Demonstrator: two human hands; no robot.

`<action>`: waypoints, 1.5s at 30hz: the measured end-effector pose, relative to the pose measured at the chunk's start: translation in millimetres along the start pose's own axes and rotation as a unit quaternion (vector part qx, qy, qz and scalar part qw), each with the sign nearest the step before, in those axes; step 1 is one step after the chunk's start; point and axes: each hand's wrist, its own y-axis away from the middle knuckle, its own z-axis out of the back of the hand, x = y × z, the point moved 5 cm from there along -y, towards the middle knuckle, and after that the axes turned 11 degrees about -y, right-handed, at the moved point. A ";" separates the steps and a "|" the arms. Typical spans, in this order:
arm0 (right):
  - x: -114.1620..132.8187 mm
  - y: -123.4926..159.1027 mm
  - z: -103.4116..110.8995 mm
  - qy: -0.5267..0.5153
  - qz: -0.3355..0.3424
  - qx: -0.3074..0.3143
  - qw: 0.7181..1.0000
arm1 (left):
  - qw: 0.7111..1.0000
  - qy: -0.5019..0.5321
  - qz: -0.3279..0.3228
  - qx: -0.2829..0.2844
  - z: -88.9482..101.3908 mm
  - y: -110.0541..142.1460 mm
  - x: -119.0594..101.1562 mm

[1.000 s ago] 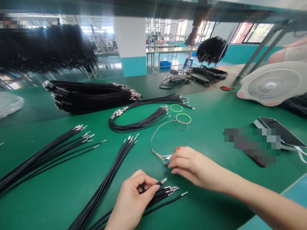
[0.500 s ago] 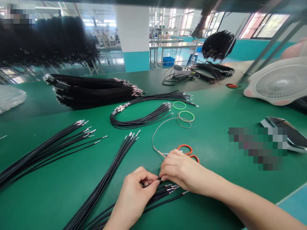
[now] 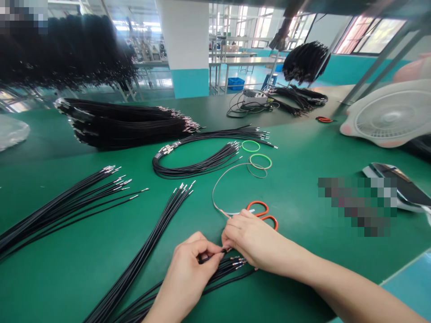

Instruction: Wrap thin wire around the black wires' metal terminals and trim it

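Note:
My left hand pinches a black cable near its end, thumb and forefinger closed on it. Against those fingertips, my right hand is closed on the tip of the same cable, which its fingers mostly hide. Under both hands lies a bundle of black cables with metal terminals at the ends. A second cable bundle slants across the mat to the left. Just beyond my right hand lie scissors with orange handles, their blades partly covered. A thin pale strip curves away beside them.
Further left is another cable bundle. A bent, tied bundle, green rings and a big cable stack lie farther back. On the right are a phone and a white fan. The green mat covers the bench.
My right hand has shifted slightly left and down over the cable end, while the left keeps its pinch. The whole view has moved a little.

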 end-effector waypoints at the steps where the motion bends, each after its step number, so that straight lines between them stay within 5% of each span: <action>1: 0.5 0.0 0.2 0.004 -0.003 -0.002 1.000 | 1.000 -0.001 0.001 0.001 -0.3 0.0 0.4; 14: 3.6 1.4 -6.2 0.083 0.009 -0.012 0.996 | 1.000 0.006 0.023 -0.010 -4.7 -2.9 5.4; 23: -0.7 10.9 29.2 -0.017 0.046 -0.159 0.986 | 0.997 0.059 0.045 -0.026 -0.7 -5.0 11.2; 30: -5.0 9.9 15.6 -0.050 0.052 -0.085 0.994 | 0.994 0.096 0.050 -0.020 -0.9 -3.1 14.0; 45: -1.7 12.8 20.1 -0.044 0.178 -0.156 0.971 | 0.974 0.204 0.095 0.042 6.6 7.0 0.8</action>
